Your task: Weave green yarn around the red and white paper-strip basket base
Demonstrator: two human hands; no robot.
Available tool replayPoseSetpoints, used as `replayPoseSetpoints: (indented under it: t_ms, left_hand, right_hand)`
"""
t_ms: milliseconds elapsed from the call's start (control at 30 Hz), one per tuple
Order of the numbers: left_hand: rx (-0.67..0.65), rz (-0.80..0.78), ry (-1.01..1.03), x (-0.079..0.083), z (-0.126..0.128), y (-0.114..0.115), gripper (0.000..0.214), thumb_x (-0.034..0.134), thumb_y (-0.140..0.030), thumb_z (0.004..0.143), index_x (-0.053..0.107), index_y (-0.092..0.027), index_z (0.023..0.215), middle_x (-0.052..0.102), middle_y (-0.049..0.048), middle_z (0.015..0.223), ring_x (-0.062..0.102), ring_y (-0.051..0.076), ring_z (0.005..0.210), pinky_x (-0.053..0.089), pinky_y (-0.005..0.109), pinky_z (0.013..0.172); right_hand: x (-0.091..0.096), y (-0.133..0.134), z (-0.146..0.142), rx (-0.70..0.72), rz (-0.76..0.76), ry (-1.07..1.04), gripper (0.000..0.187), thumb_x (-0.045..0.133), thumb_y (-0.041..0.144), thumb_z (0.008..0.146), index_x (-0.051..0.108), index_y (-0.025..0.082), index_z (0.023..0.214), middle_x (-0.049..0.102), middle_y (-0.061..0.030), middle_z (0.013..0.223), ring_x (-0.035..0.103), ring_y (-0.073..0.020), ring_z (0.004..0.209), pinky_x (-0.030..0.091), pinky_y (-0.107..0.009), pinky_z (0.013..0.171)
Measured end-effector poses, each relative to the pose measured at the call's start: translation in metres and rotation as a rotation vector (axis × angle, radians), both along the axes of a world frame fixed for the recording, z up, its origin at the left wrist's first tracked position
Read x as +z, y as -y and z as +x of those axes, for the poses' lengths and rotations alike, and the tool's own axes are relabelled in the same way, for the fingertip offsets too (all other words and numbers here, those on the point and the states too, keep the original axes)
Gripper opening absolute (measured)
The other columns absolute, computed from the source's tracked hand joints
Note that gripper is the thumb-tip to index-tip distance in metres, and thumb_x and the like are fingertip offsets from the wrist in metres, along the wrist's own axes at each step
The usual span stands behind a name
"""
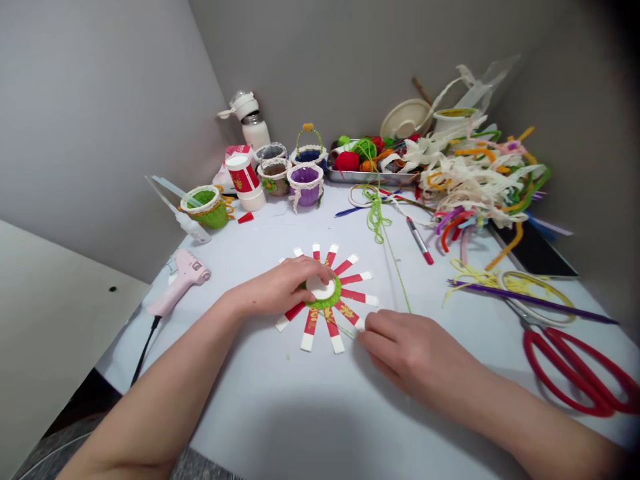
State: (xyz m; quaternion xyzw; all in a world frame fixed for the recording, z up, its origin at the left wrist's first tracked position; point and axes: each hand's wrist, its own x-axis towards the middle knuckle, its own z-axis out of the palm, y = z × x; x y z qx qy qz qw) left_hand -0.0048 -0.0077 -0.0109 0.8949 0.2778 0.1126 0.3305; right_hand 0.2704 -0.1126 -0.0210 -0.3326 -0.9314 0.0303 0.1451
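A paper cup cut into red strips with white tips (346,297) lies splayed like a sun on the table. Green yarn (329,301) is woven in a ring round its white base (321,288). My left hand (287,285) grips the cup at the ring, thumb in front and fingers over the base. To the right, my right hand (403,343) is closed in a pinch on the green yarn strand, which runs from the ring to its fingertips. Another stretch of this yarn (400,277) leads back from the right hand to a loose green tangle (376,213).
At left lie a pink glue gun (183,283) and a green yarn-covered cup (206,207). Small woven baskets (306,187) stand behind, near a tray (373,177) of yarn balls. Red-handled scissors (575,367), a marker (420,241) and a lace pile (480,180) occupy the right.
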Motion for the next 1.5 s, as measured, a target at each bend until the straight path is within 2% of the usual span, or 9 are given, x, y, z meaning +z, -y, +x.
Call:
replayPoseSetpoints:
  t_ms: [233,400,567,733,900,1067,1200,1367,1500]
  left_hand:
    - [0.015,-0.013,0.000,0.000,0.001,0.000,0.033,0.058,-0.005,0.092,0.064,-0.025,0.118,0.069,0.0076,0.138,0.062,0.026,0.128,0.048,0.046,0.111]
    - [0.009,-0.010,-0.010,0.001,0.002,0.000,0.032,0.059,-0.005,0.092,0.063,-0.024,0.117,0.068,0.0069,0.139,0.062,0.025,0.129,0.047,0.045,0.112]
    - [0.006,0.003,0.000,0.002,0.001,0.000,0.029,0.059,-0.007,0.095,0.064,-0.023,0.119,0.069,0.0080,0.137,0.062,0.026,0.129,0.048,0.045,0.112]
    - [-0.044,-0.017,0.038,0.001,0.004,0.004,0.035,0.054,-0.003,0.095,0.064,-0.024,0.122,0.068,0.0082,0.139,0.061,0.025,0.133,0.050,0.045,0.112]
    - [-0.089,-0.027,0.063,0.001,0.011,0.009,0.036,0.051,-0.004,0.097,0.062,-0.024,0.124,0.066,0.0082,0.143,0.060,0.025,0.136,0.046,0.047,0.117]
    - [-0.054,-0.002,0.062,0.001,0.015,0.011,0.038,0.065,-0.016,0.095,0.059,-0.022,0.132,0.066,0.0114,0.143,0.062,0.027,0.130,0.048,0.046,0.111]
    - [0.011,0.047,0.072,-0.007,0.019,0.011,0.022,0.071,-0.027,0.099,0.061,-0.023,0.118,0.070,0.0101,0.134,0.064,0.029,0.124,0.049,0.049,0.108]
    - [0.078,0.092,0.096,-0.010,0.022,0.014,0.023,0.072,-0.023,0.096,0.058,-0.021,0.115,0.051,0.0161,0.152,0.051,0.031,0.142,0.047,0.047,0.115]
    - [0.118,0.117,0.034,-0.007,0.020,0.013,0.027,0.071,-0.025,0.095,0.058,-0.020,0.118,0.061,0.0132,0.131,0.060,0.030,0.124,0.051,0.045,0.107]
  right_hand:
    - [-0.002,0.004,0.005,0.047,-0.062,0.039,0.026,0.053,-0.001,0.089,0.057,0.020,0.074,0.060,-0.0033,0.076,0.050,-0.0170,0.066,0.030,-0.034,0.059]
    - [0.002,0.000,0.013,-0.064,-0.042,0.095,0.025,0.057,-0.004,0.085,0.058,0.019,0.075,0.060,-0.0031,0.077,0.049,-0.0164,0.066,0.027,-0.033,0.057]
    - [0.000,-0.008,0.017,-0.154,-0.022,0.138,0.024,0.057,-0.001,0.090,0.062,0.019,0.077,0.061,-0.0045,0.078,0.054,-0.0181,0.070,0.031,-0.032,0.058]
    - [-0.013,-0.029,0.012,-0.331,-0.114,-0.046,0.021,0.055,0.013,0.100,0.069,0.020,0.086,0.067,-0.0058,0.086,0.063,-0.0209,0.082,0.042,-0.031,0.067]
    - [-0.025,-0.045,0.007,-0.509,-0.225,-0.299,0.020,0.056,0.022,0.100,0.068,0.021,0.083,0.068,-0.0041,0.084,0.064,-0.0202,0.080,0.045,-0.031,0.071]
    - [-0.027,-0.046,0.006,-0.525,-0.282,-0.328,0.020,0.056,0.022,0.099,0.068,0.021,0.083,0.067,-0.0037,0.084,0.063,-0.0199,0.079,0.044,-0.031,0.071]
    - [-0.027,-0.046,0.006,-0.518,-0.283,-0.332,0.019,0.055,0.023,0.099,0.068,0.021,0.085,0.067,-0.0038,0.085,0.063,-0.0199,0.080,0.045,-0.031,0.072]
    - [-0.026,-0.046,0.007,-0.518,-0.301,-0.324,0.019,0.056,0.021,0.101,0.070,0.020,0.088,0.067,-0.0039,0.086,0.063,-0.0201,0.082,0.045,-0.032,0.074]
    - [-0.026,-0.046,0.008,-0.498,-0.289,-0.343,0.018,0.057,0.021,0.101,0.071,0.020,0.091,0.067,-0.0046,0.091,0.065,-0.0205,0.084,0.047,-0.033,0.076]
